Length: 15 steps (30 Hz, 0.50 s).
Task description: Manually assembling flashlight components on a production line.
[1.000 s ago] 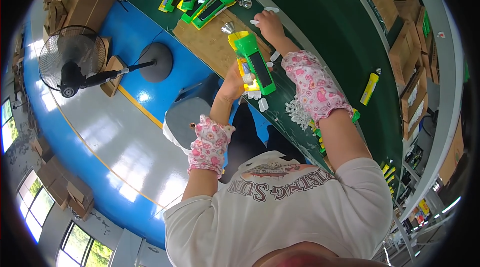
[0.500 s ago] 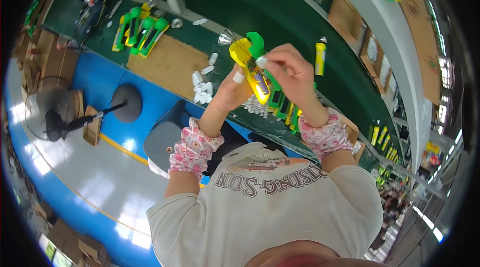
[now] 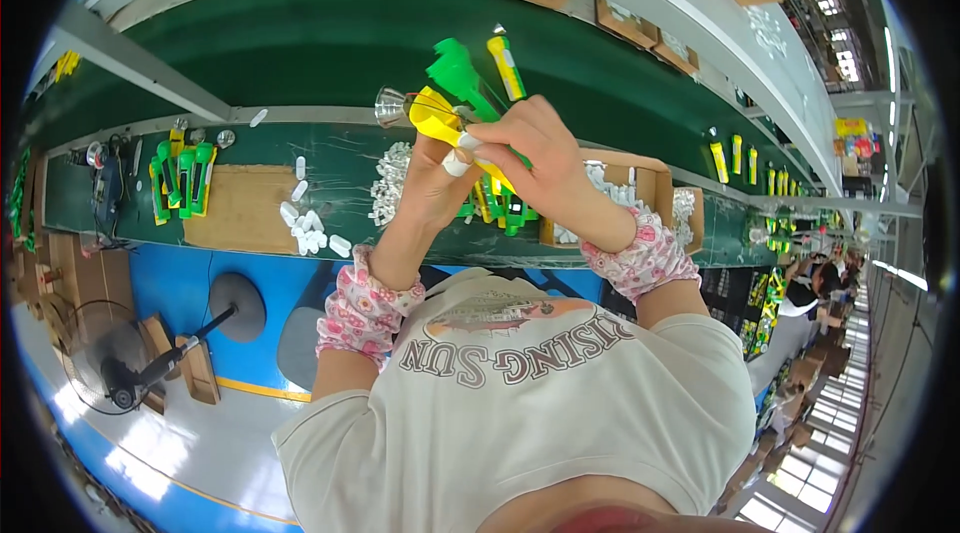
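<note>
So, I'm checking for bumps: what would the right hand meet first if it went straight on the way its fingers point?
Past the white piece it pinches, the right hand would probably meet the yellow flashlight shell in the left hand; depth is unclear.

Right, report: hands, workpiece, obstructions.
Left hand holding open yellow-green flashlight casing. Right hand pinching small white piece at it. Hands partly cover casing.

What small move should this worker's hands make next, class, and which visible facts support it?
Probably, the right hand should settle the small white piece against the yellow plastic torch shell: the piece is at its fingertips, close to that shell, which the left hand steadies. The visible end of the green plastic shell stands apart, so there seems to be room.
</note>
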{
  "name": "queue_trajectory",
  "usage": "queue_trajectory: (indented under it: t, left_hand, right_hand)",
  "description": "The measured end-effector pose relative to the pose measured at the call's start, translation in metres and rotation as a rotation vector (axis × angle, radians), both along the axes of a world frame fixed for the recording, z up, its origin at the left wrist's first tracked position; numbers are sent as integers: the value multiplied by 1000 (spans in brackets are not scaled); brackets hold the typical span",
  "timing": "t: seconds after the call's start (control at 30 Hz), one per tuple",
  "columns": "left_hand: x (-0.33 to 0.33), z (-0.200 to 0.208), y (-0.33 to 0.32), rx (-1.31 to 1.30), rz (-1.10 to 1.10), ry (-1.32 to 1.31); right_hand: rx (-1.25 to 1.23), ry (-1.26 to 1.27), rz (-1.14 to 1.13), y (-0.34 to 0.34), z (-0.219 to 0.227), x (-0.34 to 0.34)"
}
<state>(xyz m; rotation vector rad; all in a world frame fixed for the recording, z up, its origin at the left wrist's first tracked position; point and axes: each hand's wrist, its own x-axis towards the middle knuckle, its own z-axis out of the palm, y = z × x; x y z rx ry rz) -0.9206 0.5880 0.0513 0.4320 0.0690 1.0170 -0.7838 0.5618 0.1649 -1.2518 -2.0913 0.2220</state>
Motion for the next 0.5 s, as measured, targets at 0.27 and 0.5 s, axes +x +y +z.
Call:
queue_trajectory:
  t: [0.27, 0.5]
  left_hand:
    - [56, 53, -33, -254, -110, -45]
    - [105, 61, -57, -240, 0, 97]
  right_hand:
    - [-330, 111, -153, -55, -13, 80]
    - [-163, 323, -372, -99, -29, 111]
